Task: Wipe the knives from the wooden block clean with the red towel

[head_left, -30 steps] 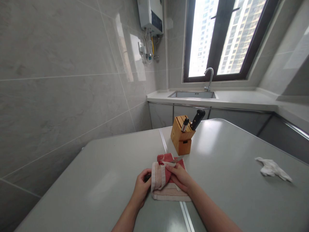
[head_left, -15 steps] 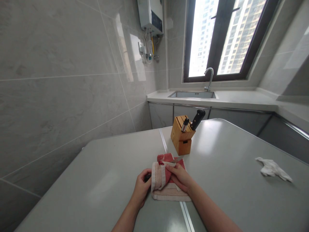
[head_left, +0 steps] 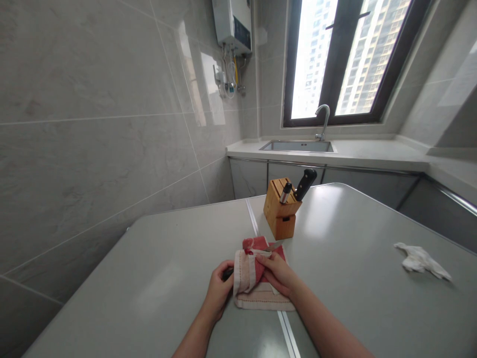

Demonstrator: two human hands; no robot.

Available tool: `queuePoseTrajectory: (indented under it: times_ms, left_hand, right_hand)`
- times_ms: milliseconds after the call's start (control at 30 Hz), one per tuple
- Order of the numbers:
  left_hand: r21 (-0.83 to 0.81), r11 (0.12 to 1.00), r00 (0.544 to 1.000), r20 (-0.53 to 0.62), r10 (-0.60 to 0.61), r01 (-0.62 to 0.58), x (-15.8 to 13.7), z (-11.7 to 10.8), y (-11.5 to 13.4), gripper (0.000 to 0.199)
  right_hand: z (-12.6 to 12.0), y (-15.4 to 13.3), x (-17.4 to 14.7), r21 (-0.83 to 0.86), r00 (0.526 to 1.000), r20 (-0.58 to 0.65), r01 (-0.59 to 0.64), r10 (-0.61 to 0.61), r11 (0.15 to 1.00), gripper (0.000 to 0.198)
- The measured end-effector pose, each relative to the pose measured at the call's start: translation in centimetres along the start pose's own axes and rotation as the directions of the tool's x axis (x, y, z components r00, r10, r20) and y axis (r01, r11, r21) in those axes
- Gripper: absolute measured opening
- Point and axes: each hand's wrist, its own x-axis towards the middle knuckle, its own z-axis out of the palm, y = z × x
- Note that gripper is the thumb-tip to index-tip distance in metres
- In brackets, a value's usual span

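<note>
A red and beige towel (head_left: 261,296) lies in front of me, partly folded over a knife. The tip of the knife (head_left: 275,245) sticks out past the fold, pointing to the far right, while most of its blade is hidden by cloth. My left hand (head_left: 219,284) is closed around the knife's dark handle at the towel's left edge. My right hand (head_left: 278,272) pinches the towel close to the blade. Just beyond them stands a wooden knife block (head_left: 281,211), holding a black-handled knife (head_left: 306,184) and another dark-handled tool (head_left: 285,193).
A crumpled white cloth (head_left: 421,259) lies at the right of the grey table (head_left: 167,268). Behind the table are a counter with a sink (head_left: 298,146) and a faucet (head_left: 324,119). A tiled wall (head_left: 112,149) rises on the left.
</note>
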Motion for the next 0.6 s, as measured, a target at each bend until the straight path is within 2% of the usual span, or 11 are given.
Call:
queuePoseTrajectory:
  times_ms: [600]
  left_hand:
    - [-0.009,1.000,1.000,-0.014,-0.015,0.015,-0.10,0.16,0.24,0.025]
  right_hand:
    - [0.14,-0.02,0.00,-0.019,1.000,-0.014,0.012,-0.013,1.000,0.030]
